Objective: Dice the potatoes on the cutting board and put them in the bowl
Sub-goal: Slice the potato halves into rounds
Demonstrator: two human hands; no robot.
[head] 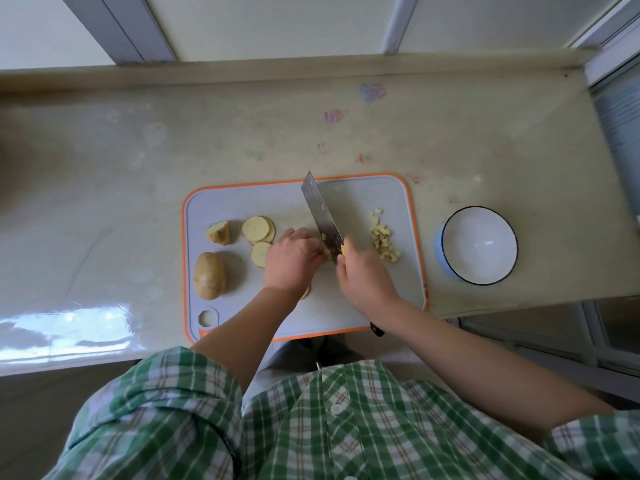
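well, the left hand (292, 258) pins pale potato strips (326, 253) under curled fingers, tight against the broad steel cleaver (320, 216) gripped by the right hand (363, 275). a slipping strip could bring the edge onto a fingertip. the strips lie between both hands on the grey orange-edged cutting board (242, 313), with the white dark-rimmed bowl (485, 258) well off to the right.

The person wears a loose shirt of green-and-white plaid cloth crossed by thin brown lines (374, 441). Small round white buttons (335, 408) run down its front. The left sleeve (166, 393) and right sleeve (595, 441) end above the forearms.
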